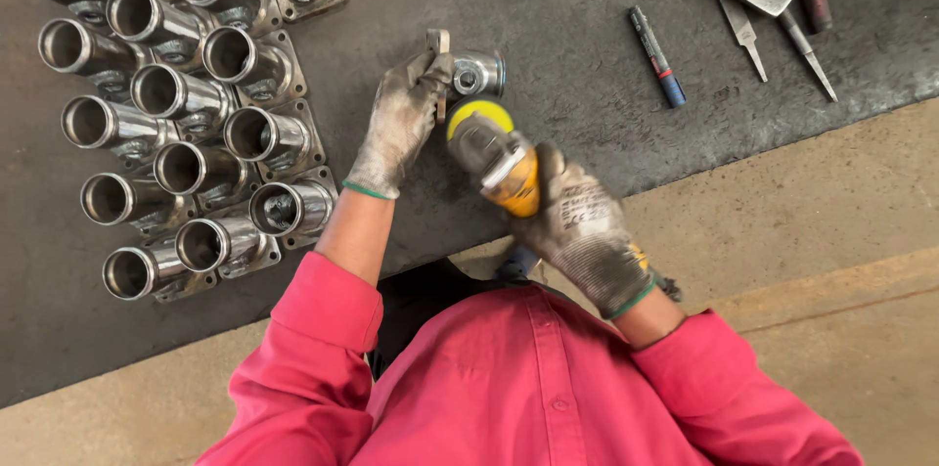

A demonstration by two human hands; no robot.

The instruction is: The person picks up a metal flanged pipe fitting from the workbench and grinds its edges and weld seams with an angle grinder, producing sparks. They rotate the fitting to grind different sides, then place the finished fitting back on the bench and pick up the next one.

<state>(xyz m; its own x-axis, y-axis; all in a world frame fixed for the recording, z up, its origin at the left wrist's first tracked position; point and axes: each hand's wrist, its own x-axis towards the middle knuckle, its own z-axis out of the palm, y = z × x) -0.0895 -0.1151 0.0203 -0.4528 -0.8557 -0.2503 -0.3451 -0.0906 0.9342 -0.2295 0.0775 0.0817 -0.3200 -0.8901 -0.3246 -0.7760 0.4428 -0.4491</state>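
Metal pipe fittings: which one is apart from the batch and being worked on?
The single pipe fitting at mid-table, held at its base plate by the left hand. The right hand holds the yellow angle grinder against it; the other fittings sit grouped at left.

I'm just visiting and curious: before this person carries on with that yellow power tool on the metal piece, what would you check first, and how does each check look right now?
1. Both hands gloved: ok; the left hand and right hand both wear grey work gloves.
2. Pipe fitting held: ok; left hand grips it on the dark work table.
3. Angle grinder held firmly: ok; right hand wraps its body.
4. Left fingers away from the grinder head: not ok; they sit right beside it.
5. Finished fittings and marker pen out of the way: ok.
6. Eye protection: cannot tell; out of view.
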